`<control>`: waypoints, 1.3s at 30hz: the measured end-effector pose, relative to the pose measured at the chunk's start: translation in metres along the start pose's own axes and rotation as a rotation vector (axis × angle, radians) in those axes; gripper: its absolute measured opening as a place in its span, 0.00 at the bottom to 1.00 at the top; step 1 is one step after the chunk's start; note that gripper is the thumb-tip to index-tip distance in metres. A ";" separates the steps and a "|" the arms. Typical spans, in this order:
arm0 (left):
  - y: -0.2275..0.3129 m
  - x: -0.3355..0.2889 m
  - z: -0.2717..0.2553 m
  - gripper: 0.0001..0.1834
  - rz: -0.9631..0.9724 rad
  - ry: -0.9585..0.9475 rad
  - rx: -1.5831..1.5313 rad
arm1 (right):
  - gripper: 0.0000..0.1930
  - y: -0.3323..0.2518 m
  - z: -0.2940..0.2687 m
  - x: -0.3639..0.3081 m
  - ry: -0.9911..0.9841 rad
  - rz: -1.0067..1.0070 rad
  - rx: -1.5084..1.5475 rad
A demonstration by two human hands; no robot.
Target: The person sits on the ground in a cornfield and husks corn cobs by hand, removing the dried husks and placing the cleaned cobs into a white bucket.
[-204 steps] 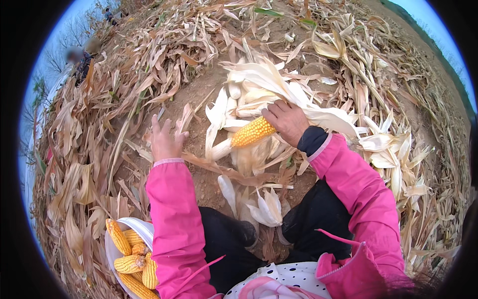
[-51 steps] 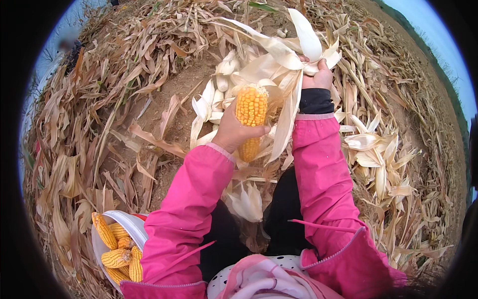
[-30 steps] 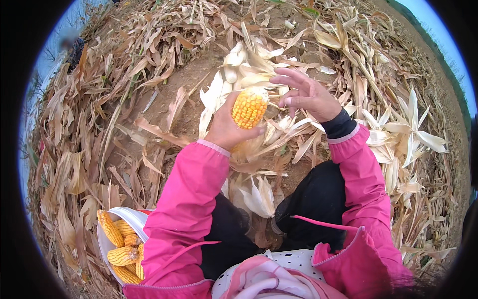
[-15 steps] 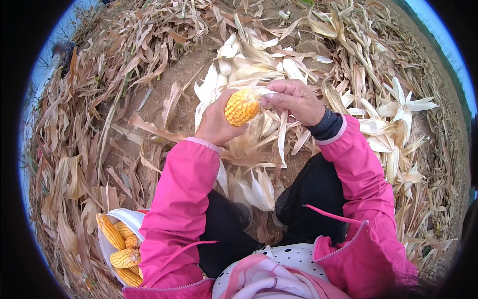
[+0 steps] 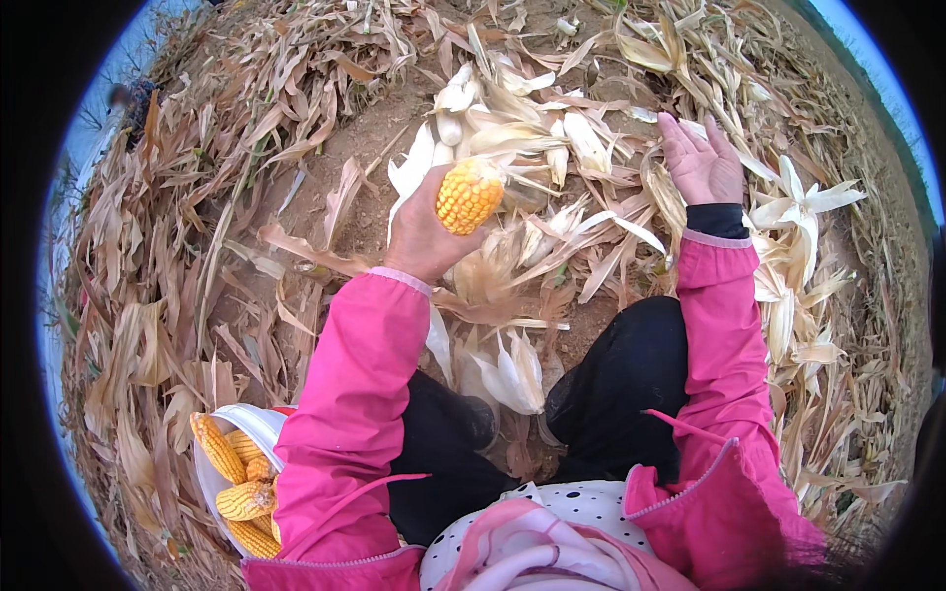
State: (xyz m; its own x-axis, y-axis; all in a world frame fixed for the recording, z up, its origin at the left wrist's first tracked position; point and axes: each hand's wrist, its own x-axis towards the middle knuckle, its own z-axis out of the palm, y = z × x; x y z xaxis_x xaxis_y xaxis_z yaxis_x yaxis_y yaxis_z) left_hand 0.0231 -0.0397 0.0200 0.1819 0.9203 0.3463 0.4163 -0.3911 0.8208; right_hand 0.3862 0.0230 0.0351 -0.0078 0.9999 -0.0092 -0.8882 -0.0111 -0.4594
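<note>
My left hand (image 5: 424, 229) grips an ear of corn (image 5: 468, 200) with bare yellow kernels; its rounded kernel end points up toward me. Out to the right, my right hand (image 5: 704, 163) is open, palm up with the fingers spread, and holds nothing. Just left of that hand, a strip of pale husk (image 5: 639, 232) hangs over the husks, apart from the fingers. Below and between the hands lie loose tan husks (image 5: 493, 266). Beyond the corn, several ears in white husk (image 5: 448, 128) rest on the soil.
At my lower left stands a white bucket (image 5: 258, 424) with several husked yellow ears (image 5: 246, 500) in it. Dry stalks and leaves (image 5: 148, 345) cover the ground to the left. A splayed empty husk (image 5: 800, 204) lies at the right. My bent knees (image 5: 631, 364) flank another pale husk (image 5: 514, 374).
My right hand has let go of the husk at the corn's end and swung right, opening. A strip of husk drops between the hands. My left hand still holds the corn, slightly further left.
</note>
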 end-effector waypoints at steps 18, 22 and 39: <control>0.017 -0.003 0.016 0.39 0.062 0.034 0.176 | 0.34 0.147 0.070 -0.042 -0.689 -0.122 -1.305; 0.013 -0.003 0.016 0.39 0.073 0.025 0.173 | 0.35 0.149 0.072 -0.045 -0.681 -0.103 -1.277; 0.001 -0.004 -0.001 0.39 0.010 -0.093 0.118 | 0.21 0.123 0.084 -0.040 -0.417 0.015 -0.972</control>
State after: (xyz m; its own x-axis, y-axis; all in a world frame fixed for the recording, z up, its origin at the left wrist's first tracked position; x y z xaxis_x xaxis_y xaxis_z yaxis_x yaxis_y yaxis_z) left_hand 0.0214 -0.0433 0.0200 0.2664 0.9140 0.3061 0.5148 -0.4034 0.7565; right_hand 0.2391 -0.0177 0.0536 -0.3367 0.9201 0.2001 -0.1388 0.1617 -0.9770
